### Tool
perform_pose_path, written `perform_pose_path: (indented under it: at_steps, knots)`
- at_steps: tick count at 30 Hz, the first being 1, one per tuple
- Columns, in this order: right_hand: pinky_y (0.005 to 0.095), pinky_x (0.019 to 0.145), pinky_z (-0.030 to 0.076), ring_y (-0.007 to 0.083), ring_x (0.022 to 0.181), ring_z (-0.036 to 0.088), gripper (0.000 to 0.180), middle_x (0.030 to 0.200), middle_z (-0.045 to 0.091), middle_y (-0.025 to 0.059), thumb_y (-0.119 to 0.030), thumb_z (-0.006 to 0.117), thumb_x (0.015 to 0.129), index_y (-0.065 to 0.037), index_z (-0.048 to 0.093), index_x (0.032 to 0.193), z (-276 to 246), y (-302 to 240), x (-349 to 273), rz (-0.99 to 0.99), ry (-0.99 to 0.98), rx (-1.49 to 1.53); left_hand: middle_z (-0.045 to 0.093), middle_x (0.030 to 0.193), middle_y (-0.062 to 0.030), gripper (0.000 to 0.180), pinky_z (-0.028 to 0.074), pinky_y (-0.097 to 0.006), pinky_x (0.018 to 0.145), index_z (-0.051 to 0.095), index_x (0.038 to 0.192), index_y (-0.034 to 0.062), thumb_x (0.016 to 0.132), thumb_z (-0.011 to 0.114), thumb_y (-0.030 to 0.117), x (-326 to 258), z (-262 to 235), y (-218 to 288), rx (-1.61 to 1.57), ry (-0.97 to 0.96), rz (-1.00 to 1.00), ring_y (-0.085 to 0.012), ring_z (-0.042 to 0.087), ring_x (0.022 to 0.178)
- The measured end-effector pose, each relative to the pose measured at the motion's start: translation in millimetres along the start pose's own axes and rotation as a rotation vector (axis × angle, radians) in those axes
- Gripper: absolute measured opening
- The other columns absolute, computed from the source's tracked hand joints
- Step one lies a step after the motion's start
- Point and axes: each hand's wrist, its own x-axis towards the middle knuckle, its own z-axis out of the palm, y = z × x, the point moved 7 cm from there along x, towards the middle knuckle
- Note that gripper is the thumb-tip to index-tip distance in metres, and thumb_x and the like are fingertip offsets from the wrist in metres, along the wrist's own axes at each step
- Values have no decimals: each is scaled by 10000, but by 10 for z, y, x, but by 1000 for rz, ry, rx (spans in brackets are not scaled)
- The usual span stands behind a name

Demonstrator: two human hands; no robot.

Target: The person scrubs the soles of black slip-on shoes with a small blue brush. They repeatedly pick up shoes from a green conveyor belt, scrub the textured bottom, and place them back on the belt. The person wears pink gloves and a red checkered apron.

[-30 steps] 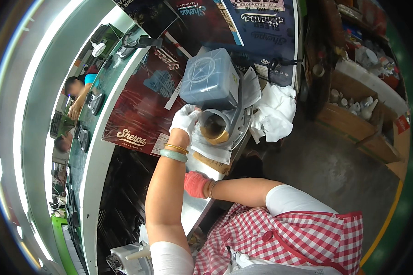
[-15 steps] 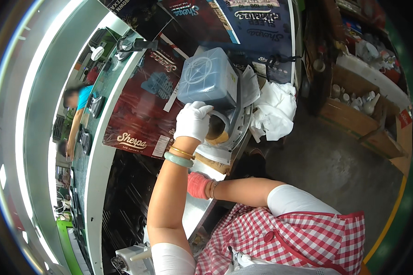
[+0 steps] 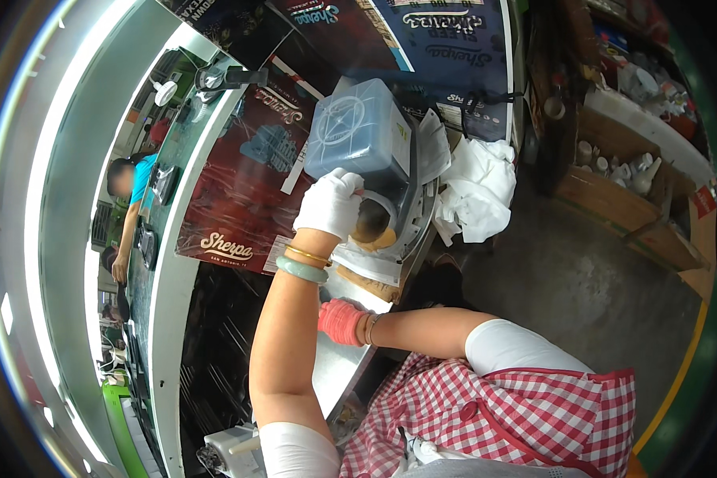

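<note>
We see a pale round ring-shaped piece [image 3: 377, 209] sitting in the curved metal cradle of a grey machine [image 3: 410, 231], with a brownish tan mass [image 3: 372, 231] showing inside the ring. Our left hand in a white glove [image 3: 331, 203] rests on the ring's left side, fingers curled together over its rim; whether they actually pinch it we cannot tell. Just above those fingers stands a translucent blue-grey plastic box [image 3: 357, 139] atop the machine. On the wrist behind the fingers sit a gold bangle [image 3: 307, 255] and a pale green bangle [image 3: 301, 271]. Our right hand in a pink-red glove [image 3: 341, 321] lies well below the left fingers, against a flat shiny metal panel [image 3: 338, 362]; its fingers are bunched, and their grip is hidden. To the right of the ring lies a crumpled white cloth [image 3: 478, 191]. Far left of both hands, another person in a blue shirt [image 3: 141, 179] stands beside a long white counter [image 3: 167, 319]
</note>
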Motion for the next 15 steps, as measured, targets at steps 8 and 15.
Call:
perform_pose_path:
  at_steps: [8, 15]
  knots:
    - [379, 706, 473, 238, 864, 601, 250, 905, 604, 58, -182, 523, 784, -152, 549, 1031, -30, -23, -35, -27, 64, -36, 597, 832, -73, 108, 487, -349, 673, 621, 822, 97, 715, 625, 87, -60, -60, 67, 14, 67, 98, -286, 598, 783]
    - [376, 692, 466, 237, 848, 600, 244, 890, 600, 56, -180, 528, 771, -149, 548, 1013, 4, -7, 5, -26, 49, 25, 593, 828, -66, 89, 486, -373, 687, 620, 809, 108, 724, 630, 134, 9, -74, 100, 163, 2, 129, -276, 595, 807]
